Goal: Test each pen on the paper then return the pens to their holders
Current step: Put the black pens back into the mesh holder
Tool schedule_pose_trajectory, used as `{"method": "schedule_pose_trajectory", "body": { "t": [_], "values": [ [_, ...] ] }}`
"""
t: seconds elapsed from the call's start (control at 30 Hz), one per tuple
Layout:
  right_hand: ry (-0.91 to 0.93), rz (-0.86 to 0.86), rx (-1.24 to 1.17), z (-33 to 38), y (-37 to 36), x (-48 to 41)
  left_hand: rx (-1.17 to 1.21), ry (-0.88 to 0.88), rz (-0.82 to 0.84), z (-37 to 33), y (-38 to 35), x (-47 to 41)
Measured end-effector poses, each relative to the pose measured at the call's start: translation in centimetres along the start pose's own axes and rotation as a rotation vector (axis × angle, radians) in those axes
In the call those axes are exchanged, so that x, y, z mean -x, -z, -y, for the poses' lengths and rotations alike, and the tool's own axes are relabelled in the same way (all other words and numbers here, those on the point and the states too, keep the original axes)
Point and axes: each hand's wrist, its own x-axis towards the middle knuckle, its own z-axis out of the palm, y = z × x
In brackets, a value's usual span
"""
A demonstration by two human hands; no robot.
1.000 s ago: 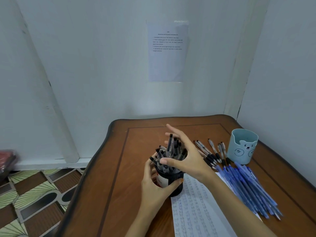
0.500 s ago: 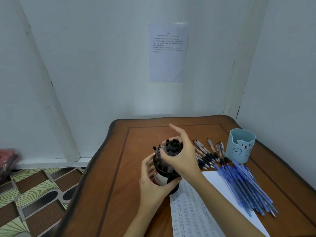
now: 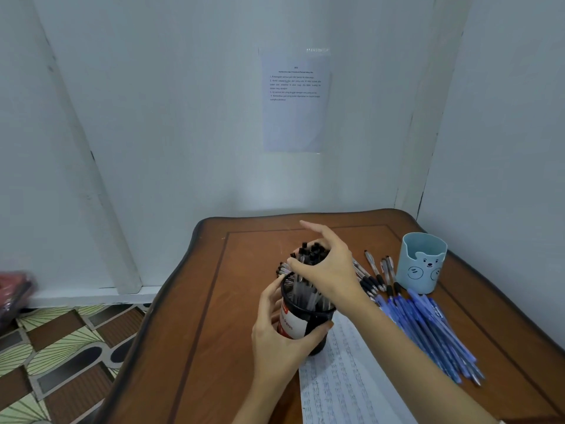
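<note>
The right hand (image 3: 327, 267) has come down since a second ago: then it was spread wide over a fanned-out bunch, now it is cupped over the tops of the black pens (image 3: 308, 255), thumb on the near-left side, fingers curled round the far side, index finger sticking out. The pens have drawn together and sit deeper in the black mesh pen holder (image 3: 305, 319), only their caps showing above the rim. The left hand (image 3: 275, 335) stays wrapped round the holder's labelled side, thumb across the front, and the holder leans a little. Its base stands on the wooden table (image 3: 214, 301), touching the top edge of the scribbled test paper (image 3: 345, 384), which runs off the bottom edge. Right of the holder a few loose black-grip pens (image 3: 374, 273) are partly hidden behind the right wrist; further right lies the pile of blue pens (image 3: 428, 328), and beyond them the light blue bear cup (image 3: 423, 261), its depths out of sight. Far left of the holder, a red blur (image 3: 12, 289) is too smeared to name.
</note>
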Motion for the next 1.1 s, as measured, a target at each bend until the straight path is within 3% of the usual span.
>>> {"method": "schedule_pose_trajectory", "body": {
  "t": [0.13, 0.3, 0.5, 0.6, 0.77, 0.97, 1.1],
  "values": [
    [-0.024, 0.050, -0.206, 0.7, 0.8, -0.6, 0.003, 0.009, -0.070, -0.5, 0.4, -0.3],
    [-0.028, 0.304, -0.110, 1.7, 1.2, -1.4, -0.018, 0.032, -0.100, -0.5, 0.9, -0.5],
    [-0.181, 0.136, -0.215, 0.1, 4.2, -3.9, -0.026, 0.060, -0.147, -0.1, 2.2, -1.8],
    [-0.243, 0.112, -0.071, -2.7, 5.3, -5.0, -0.012, 0.066, -0.177, 0.0, 2.7, -3.1],
    [-0.302, 0.281, 0.307, -7.3, 4.3, -5.5, 0.016, 0.085, -0.235, 0.8, 2.6, -4.5],
    [-0.240, 0.438, 0.663, -11.3, 0.8, -5.7, 0.025, 0.111, -0.285, 2.0, 2.4, -5.2],
    [-0.155, 0.417, 0.839, -12.1, -0.8, -5.9, 0.010, 0.124, -0.308, 2.7, 2.5, -5.5]
  ]
}}
